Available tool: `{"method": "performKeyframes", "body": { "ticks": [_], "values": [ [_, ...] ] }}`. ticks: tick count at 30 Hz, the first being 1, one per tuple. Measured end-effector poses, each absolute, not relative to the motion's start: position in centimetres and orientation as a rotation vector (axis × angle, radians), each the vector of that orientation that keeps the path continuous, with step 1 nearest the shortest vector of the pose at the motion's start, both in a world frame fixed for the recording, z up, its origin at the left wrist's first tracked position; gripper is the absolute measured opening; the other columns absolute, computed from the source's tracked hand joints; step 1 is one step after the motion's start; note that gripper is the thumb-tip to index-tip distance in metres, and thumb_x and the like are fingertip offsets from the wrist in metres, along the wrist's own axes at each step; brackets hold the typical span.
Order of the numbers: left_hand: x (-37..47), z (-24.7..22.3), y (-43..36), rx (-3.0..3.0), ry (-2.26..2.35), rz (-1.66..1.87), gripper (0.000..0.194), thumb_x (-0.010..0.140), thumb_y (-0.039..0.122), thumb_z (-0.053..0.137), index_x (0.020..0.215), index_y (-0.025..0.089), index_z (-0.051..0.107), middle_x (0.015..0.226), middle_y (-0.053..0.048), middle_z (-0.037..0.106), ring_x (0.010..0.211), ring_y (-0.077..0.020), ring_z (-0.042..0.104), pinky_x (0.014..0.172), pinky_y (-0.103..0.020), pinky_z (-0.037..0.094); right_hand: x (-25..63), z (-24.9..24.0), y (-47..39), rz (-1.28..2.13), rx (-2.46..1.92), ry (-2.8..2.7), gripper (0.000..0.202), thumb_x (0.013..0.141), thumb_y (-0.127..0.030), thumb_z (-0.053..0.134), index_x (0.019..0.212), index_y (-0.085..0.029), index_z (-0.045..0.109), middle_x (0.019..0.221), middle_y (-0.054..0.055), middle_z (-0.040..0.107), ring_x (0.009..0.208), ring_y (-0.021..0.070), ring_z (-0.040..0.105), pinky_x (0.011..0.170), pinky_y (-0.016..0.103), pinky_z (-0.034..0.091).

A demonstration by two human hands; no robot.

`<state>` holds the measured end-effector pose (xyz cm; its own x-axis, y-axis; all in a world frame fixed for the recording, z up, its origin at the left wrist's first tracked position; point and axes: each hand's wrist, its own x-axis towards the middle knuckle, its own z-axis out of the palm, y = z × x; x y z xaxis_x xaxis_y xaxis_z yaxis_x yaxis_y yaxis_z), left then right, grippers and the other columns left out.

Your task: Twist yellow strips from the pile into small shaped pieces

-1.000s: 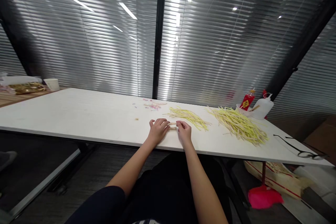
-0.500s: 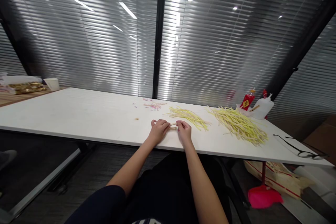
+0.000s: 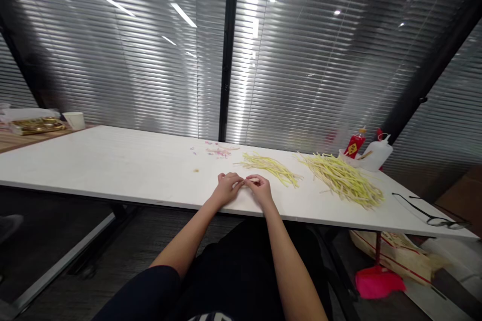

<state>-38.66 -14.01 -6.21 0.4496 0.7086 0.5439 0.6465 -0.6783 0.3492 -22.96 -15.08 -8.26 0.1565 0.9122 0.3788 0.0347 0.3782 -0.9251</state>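
Near the front edge of the white table (image 3: pixel 124 160), my left hand (image 3: pixel 228 186) is closed in a pinch on a thin pale stem (image 3: pixel 255 179). Fingertips of my right hand (image 3: pixel 260 190) pinch the same stem close beside the left ones, and only a short pale piece of it shows. Just beyond my right hand lies a small bunch of yellow-green stems (image 3: pixel 271 165). Farther right spreads a larger heap of similar stems (image 3: pixel 341 178). Small pink and pale scraps (image 3: pixel 222 151) lie scattered behind my hands.
At the back right stand a red bottle with a yellow cap (image 3: pixel 354 145), a white squeeze bottle (image 3: pixel 377 154) and a bowl (image 3: pixel 348 159). Black-framed glasses (image 3: pixel 439 219) rest at the right edge. A white cup (image 3: pixel 75 120) stands far left. Blinds (image 3: pixel 165 75) rise behind the table.
My right hand has moved left, bringing its fingertips against those of my left hand. Less of the pale stem shows between them. The stem piles have not moved.
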Motion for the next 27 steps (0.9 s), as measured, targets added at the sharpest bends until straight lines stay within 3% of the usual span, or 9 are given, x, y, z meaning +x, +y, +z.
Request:
{"method": "performKeyframes", "body": {
  "ticks": [4,7,14,21,27],
  "values": [
    [-38.6,-6.25,-13.91,2.497,1.23,1.064,0.026,0.088,0.038,0.045,0.104,0.025,0.061,0.089,-0.002,0.067,0.088,-0.0174,0.058,0.084,-0.035,0.027,-23.01,-8.46,-14.99,0.766,-1.021,-1.228,0.029,0.066,-0.045,0.068,0.074,-0.017,0.066,0.074,0.006,0.067,0.07,0.0202,0.062,0.064,0.029,0.047],
    [-38.49,-6.28,-14.0,2.413,1.24,1.116,0.043,0.085,0.04,0.051,0.125,0.025,0.045,0.088,-0.001,0.067,0.085,-0.0171,0.06,0.089,-0.037,0.027,-23.07,-8.6,-14.98,0.734,-1.069,-1.208,0.031,0.069,-0.047,0.066,0.077,-0.017,0.066,0.073,0.006,0.068,0.069,0.0203,0.062,0.06,0.028,0.047],
    [-38.51,-6.51,-14.16,2.353,1.257,1.203,0.065,0.081,0.039,0.057,0.137,0.024,0.026,0.077,0.003,0.069,0.084,-0.0175,0.062,0.095,-0.04,0.023,-23.33,-8.44,-15.22,0.664,-1.128,-1.261,0.029,0.074,-0.048,0.063,0.077,-0.019,0.065,0.071,0.004,0.067,0.054,0.0158,0.057,0.055,0.027,0.044],
    [-38.6,-6.35,-14.4,2.482,1.192,1.167,0.056,0.083,0.023,0.05,0.135,0.025,0.029,0.088,0.002,0.069,0.089,-0.0158,0.061,0.092,-0.038,0.023,-23.26,-8.52,-15.0,0.678,-1.105,-1.261,0.026,0.075,-0.045,0.062,0.079,-0.02,0.063,0.073,0.003,0.066,0.054,0.0152,0.057,0.055,0.026,0.045],
    [-38.52,-6.1,-14.54,2.563,1.262,1.145,0.04,0.087,0.018,0.043,0.126,0.024,0.042,0.095,-0.001,0.067,0.092,-0.0166,0.059,0.087,-0.037,0.024,-23.11,-8.8,-14.9,0.657,-1.137,-1.28,0.025,0.075,-0.044,0.062,0.079,-0.02,0.064,0.075,0.003,0.066,0.068,0.018,0.06,0.06,0.026,0.044]
  ]
}}
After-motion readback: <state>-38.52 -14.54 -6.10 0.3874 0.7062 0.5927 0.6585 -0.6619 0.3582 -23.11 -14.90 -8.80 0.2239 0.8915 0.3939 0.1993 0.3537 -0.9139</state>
